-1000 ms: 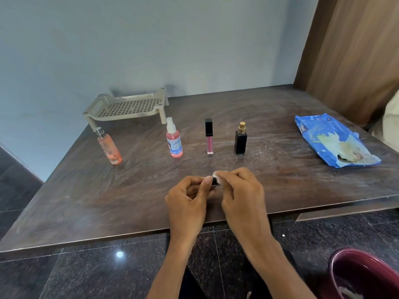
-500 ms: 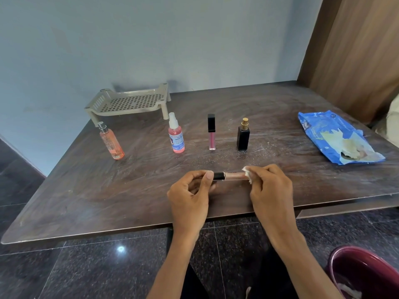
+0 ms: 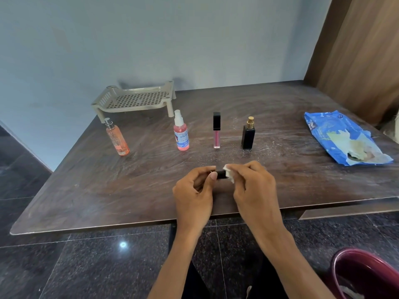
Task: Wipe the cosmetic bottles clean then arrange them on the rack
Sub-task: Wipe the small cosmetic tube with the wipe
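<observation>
One table (image 3: 86, 190), dark brown and streaked with pale dust, fills most of what I see. One beige rack (image 3: 135, 100) with a perforated top stands at its far edge, at 11 o'clock from my hands, and nothing is on it. One blue pack (image 3: 323, 134) of wipes lies flat at 2 o'clock, torn open, with a pale sheet showing. One maroon tub (image 3: 367, 272) sits on the floor at 4 o'clock, only partly in view.

Four bottles stand upright in a row across the table between me and the rack, all apart from one another. The peach bottle (image 3: 117, 138) is at 10 o'clock, the pink bottle (image 3: 181, 132) with a white sprayer and blue label at 11, the gloss (image 3: 216, 130) with a black cap at 12, and the black bottle (image 3: 248, 134) with a gold top at 1.

A fifth item, one slim tube (image 3: 220, 174), lies level between my two hands, over the table near its front edge. Only a short black stretch of it shows; the rest is hidden. My left hand (image 3: 194, 195) pinches its left end between thumb and curled fingers. My right hand (image 3: 252, 186) grips one small white wipe (image 3: 229, 175) folded round the tube just beside my left thumb.
</observation>
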`<action>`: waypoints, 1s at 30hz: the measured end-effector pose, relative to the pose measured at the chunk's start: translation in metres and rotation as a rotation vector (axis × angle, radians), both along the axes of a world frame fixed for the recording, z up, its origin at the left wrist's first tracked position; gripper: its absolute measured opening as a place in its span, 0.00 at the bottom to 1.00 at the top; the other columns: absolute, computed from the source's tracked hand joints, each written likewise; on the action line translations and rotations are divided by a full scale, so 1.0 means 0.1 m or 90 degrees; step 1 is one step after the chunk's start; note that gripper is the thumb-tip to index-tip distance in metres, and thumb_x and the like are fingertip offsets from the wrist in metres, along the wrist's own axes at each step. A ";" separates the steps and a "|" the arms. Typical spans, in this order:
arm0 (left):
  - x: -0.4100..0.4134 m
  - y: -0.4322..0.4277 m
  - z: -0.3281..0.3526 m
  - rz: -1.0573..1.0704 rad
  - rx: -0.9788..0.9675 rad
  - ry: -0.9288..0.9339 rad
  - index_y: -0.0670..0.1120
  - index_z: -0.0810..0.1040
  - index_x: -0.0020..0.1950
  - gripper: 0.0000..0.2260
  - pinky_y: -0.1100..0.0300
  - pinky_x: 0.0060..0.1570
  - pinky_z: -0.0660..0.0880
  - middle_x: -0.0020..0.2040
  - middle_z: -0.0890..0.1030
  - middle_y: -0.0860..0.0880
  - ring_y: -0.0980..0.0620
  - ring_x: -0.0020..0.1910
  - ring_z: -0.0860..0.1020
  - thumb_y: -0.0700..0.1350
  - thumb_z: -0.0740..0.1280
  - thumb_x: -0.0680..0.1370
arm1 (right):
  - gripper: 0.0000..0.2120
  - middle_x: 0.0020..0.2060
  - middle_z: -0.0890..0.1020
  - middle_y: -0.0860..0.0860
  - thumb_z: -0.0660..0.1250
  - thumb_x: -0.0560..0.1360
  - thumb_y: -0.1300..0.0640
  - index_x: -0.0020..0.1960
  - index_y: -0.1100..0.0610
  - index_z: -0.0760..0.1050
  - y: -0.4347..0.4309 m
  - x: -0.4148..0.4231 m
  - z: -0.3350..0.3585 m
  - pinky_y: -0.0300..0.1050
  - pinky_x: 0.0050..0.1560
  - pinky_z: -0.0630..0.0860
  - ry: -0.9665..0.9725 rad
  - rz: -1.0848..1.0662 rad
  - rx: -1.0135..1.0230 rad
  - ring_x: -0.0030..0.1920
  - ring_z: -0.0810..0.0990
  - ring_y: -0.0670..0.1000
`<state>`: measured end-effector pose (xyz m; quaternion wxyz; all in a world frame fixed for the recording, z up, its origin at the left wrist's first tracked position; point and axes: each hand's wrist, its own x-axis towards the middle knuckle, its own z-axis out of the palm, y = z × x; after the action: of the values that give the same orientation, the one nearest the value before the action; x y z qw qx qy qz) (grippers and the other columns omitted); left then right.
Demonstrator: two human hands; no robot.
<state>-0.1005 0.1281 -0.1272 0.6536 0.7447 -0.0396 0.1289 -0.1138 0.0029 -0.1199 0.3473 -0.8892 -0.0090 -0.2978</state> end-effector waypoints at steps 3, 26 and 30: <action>0.01 0.00 -0.02 -0.002 0.001 -0.010 0.46 0.85 0.53 0.06 0.74 0.46 0.75 0.44 0.87 0.54 0.63 0.46 0.85 0.38 0.71 0.79 | 0.09 0.40 0.77 0.50 0.67 0.78 0.61 0.55 0.57 0.83 -0.19 0.00 -0.02 0.45 0.39 0.77 0.019 -0.065 -0.017 0.38 0.77 0.49; 0.05 0.02 -0.05 -0.034 -0.062 0.036 0.49 0.82 0.54 0.11 0.54 0.61 0.78 0.50 0.87 0.53 0.56 0.54 0.84 0.34 0.67 0.80 | 0.07 0.39 0.76 0.49 0.68 0.78 0.60 0.52 0.57 0.84 -0.24 0.02 -0.04 0.32 0.37 0.69 0.036 -0.036 0.021 0.37 0.76 0.47; 0.07 0.01 0.02 -0.041 -0.141 0.079 0.47 0.82 0.57 0.09 0.54 0.60 0.78 0.52 0.87 0.51 0.55 0.55 0.84 0.36 0.69 0.80 | 0.08 0.39 0.76 0.50 0.67 0.78 0.60 0.53 0.57 0.83 -0.23 0.00 -0.04 0.34 0.38 0.72 0.023 -0.040 0.024 0.37 0.76 0.47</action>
<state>-0.0937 0.1287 -0.1256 0.7369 0.6728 -0.0084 0.0652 -0.1141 -0.0201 -0.1244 0.3543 -0.8876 0.0308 -0.2927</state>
